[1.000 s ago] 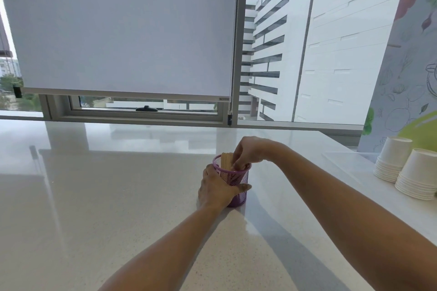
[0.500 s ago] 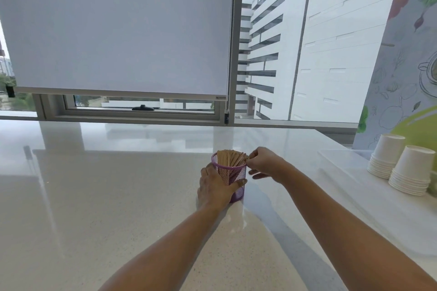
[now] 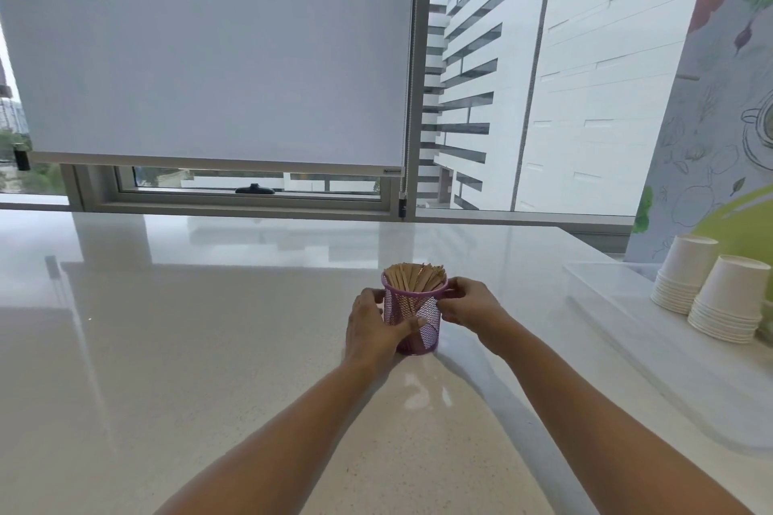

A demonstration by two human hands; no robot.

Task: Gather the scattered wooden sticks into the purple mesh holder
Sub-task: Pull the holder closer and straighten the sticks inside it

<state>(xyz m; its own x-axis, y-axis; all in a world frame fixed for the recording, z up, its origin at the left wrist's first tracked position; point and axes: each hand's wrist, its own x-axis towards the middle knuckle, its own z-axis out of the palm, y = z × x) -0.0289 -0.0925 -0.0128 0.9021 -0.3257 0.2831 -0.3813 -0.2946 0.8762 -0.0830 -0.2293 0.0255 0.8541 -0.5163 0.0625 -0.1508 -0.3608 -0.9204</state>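
The purple mesh holder (image 3: 418,316) stands upright on the white counter (image 3: 209,347), a little right of centre. Several wooden sticks (image 3: 414,275) stand bunched inside it, their tops poking above the rim. My left hand (image 3: 372,326) wraps the holder's left side, thumb across its front. My right hand (image 3: 470,303) grips the right side near the rim. No loose sticks show on the counter.
Two stacks of white paper cups (image 3: 728,297) stand on a clear tray (image 3: 669,347) at the right. A window with a lowered blind (image 3: 209,54) runs along the counter's far edge. A painted wall (image 3: 719,117) closes the right side.
My right hand came off the top of the sticks, moved out to the right, then closed on the holder's right side. My left hand stayed on the holder.
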